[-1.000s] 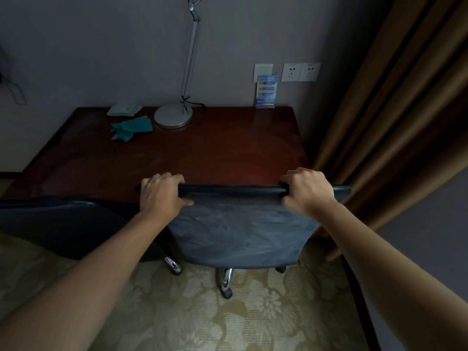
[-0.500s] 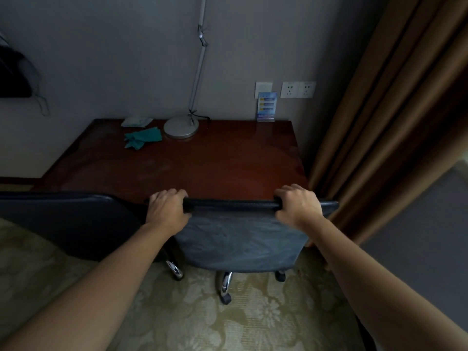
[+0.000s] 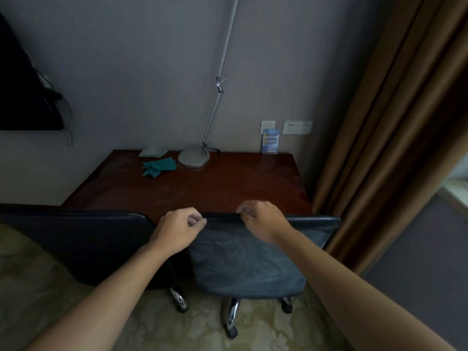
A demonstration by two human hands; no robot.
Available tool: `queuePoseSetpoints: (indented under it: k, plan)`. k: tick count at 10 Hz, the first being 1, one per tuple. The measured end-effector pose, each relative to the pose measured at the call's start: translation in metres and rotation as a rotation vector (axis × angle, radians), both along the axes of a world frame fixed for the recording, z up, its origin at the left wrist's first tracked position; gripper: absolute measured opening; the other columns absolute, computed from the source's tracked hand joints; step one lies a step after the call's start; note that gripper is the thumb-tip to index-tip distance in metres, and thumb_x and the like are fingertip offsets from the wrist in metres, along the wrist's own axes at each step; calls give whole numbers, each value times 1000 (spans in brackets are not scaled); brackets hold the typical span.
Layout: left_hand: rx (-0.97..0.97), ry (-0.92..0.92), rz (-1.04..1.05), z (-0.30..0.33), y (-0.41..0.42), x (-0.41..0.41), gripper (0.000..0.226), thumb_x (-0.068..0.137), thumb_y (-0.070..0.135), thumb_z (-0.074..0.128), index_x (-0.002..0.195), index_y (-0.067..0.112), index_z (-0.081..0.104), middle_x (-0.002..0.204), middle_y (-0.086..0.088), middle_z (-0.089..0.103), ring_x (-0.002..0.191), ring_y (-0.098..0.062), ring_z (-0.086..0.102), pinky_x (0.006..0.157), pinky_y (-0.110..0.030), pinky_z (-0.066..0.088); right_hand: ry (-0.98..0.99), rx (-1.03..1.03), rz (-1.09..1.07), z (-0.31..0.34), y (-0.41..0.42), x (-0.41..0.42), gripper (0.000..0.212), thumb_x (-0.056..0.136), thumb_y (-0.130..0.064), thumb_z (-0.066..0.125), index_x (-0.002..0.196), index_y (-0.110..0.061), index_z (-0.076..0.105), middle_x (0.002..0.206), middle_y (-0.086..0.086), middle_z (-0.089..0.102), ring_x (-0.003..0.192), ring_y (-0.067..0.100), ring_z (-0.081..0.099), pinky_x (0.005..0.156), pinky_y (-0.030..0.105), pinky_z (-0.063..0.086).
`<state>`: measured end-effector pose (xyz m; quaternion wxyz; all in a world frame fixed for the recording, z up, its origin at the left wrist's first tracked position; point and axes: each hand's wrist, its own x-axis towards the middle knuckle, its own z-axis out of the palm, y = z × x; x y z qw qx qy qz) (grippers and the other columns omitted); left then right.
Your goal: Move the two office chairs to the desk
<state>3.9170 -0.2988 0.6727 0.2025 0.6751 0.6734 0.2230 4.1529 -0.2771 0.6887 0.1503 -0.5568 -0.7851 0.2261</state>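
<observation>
Two dark office chairs stand side by side at the front edge of the red-brown desk (image 3: 228,188). The right chair (image 3: 253,262) has a blue-grey backrest facing me, with chrome legs and castors below. The left chair (image 3: 76,239) is darker and runs off the left edge. My left hand (image 3: 178,226) hangs in a loose fist in front of the right chair's upper left corner, holding nothing. My right hand (image 3: 263,220) hovers over the middle of that backrest's top edge, fingers bent and off the rim.
On the desk stand a lamp with a round base (image 3: 193,158), a teal cloth (image 3: 159,167), a white packet (image 3: 152,152) and a small blue card (image 3: 270,141). Brown curtains (image 3: 379,148) hang close on the right. A dark screen (image 3: 22,84) hangs on the wall at left. Patterned carpet lies underfoot.
Both hands have let go of the right chair's top edge and drawn closer together. The view has pulled back and tilted up, and the chair sits against the desk.
</observation>
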Motion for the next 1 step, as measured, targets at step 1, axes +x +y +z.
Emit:
queuePoseSetpoints:
  k: [1]
  plan:
    - [136,-35,29,22,10,-17,25,81,52,64,64,35,66,59,19,65,63,2,61,55,-24,44,142,28,-53,20,3,-31,27,92,-30,43,103,-31,67,95,-2,73,87,19,65,78,38,54]
